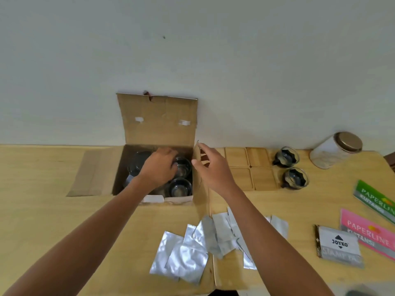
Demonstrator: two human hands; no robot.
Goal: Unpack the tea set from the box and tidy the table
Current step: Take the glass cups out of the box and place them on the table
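A pale wooden table (53, 210) runs along a plain light wall, and on it, pushed back against the wall, sits an open cardboard box (157, 133) with its lid standing upright and a side flap lying flat to the left. Inside the box are dark glass pieces: a larger rounded vessel (139, 163) at the left and two cups (181, 186) along the right side. The left hand (159, 167) reaches down into the box with its fingers curled at the rim of the farther cup; whether it actually grips the cup cannot be told. The right hand (211, 167) is at the box's right edge, thumb and fingers pinched on the raised side flap (197, 152). Just right of the box lie four square wooden coasters (249, 167) in a two-by-two block, and beside them two glass cups (295, 180) already stand on the table. Farther right is a tilted white jar (333, 150) with a brown lid. Nearer the person, silver foil sachets (186, 255) are scattered, and at the right edge lie a Joyko packet (339, 244) and pink and green Paperline booklets (367, 229).
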